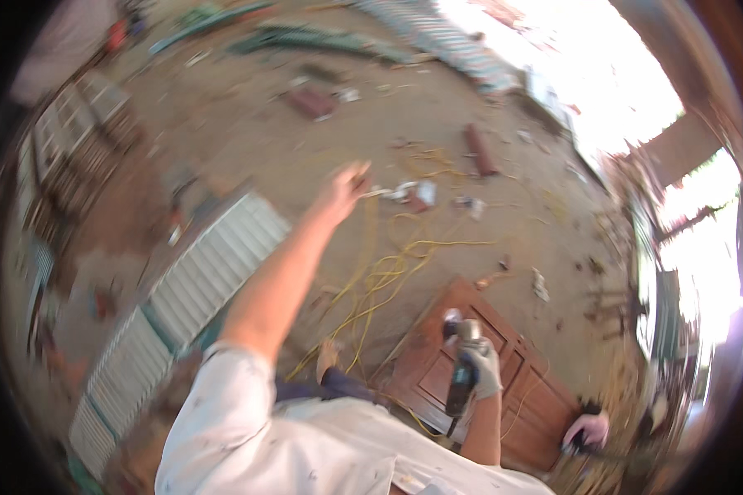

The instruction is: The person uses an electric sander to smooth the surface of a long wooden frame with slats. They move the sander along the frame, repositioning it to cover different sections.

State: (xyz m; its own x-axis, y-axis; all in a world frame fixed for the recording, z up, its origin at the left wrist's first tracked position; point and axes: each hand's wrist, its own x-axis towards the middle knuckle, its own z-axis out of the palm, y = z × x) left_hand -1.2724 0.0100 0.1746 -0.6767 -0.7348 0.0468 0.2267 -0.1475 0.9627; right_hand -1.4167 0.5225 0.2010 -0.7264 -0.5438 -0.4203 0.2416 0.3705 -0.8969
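Observation:
My left hand (pixel 344 196), bare and blurred, reaches far out over the ground with its fingers curled together. Whatever may be in those fingers is too small and smeared to make out. My right hand (pixel 485 369) wears a pale glove and is wrapped round an angle grinder (pixel 462 381) with a dark body and a silvery head. The grinder is over a reddish-brown panelled wooden door (pixel 421 371) that lies at a slant in front of me. A thin cord crosses the door.
Tangled yellow cable (pixel 392 276) lies on the dirt ground, near my foot (pixel 328 356). A ribbed pale metal sheet (pixel 223 252) is at left, with stacked wooden frames (pixel 78 136) beyond. A reddish block (pixel 314 101) and roll (pixel 480 150) lie farther off. A person in pink (pixel 588 431) is at lower right.

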